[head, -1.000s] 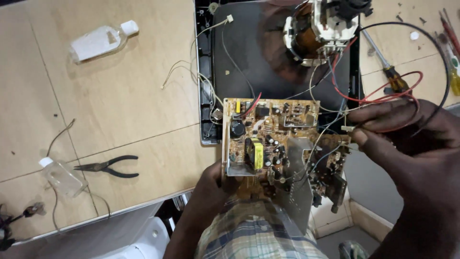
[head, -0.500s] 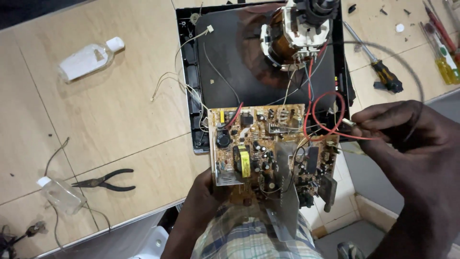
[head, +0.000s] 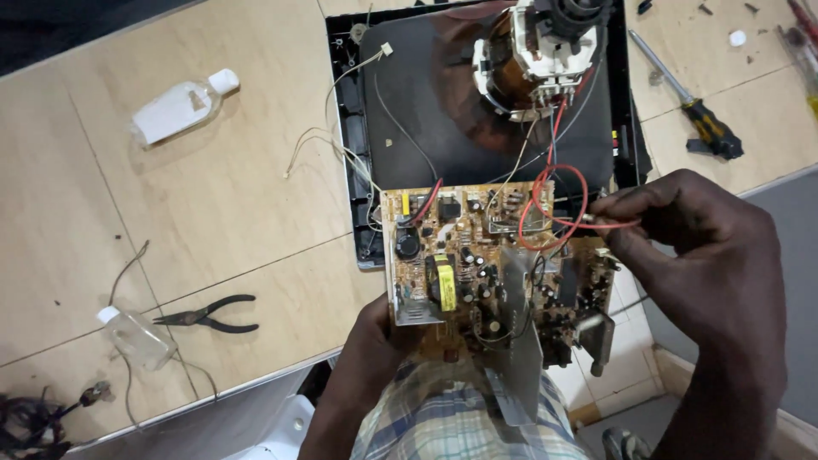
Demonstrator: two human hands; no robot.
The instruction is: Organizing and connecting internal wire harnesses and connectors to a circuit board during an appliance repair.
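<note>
A tan circuit board crowded with components is held over my lap, just in front of a face-down picture tube in its black frame on the table. My left hand grips the board from below at its near left corner. My right hand is at the board's right edge, fingertips pinched on a red wire that loops up toward the tube's neck and deflection yoke.
On the wooden table: a clear plastic bottle at far left, black pliers, a small clear bottle, and tangled cables at the near left. A screwdriver lies right of the tube. Tiled floor shows below.
The view has shifted, so the board and tube sit lower and more to the left. My right hand has pulled the red wire loop out to the board's right edge.
</note>
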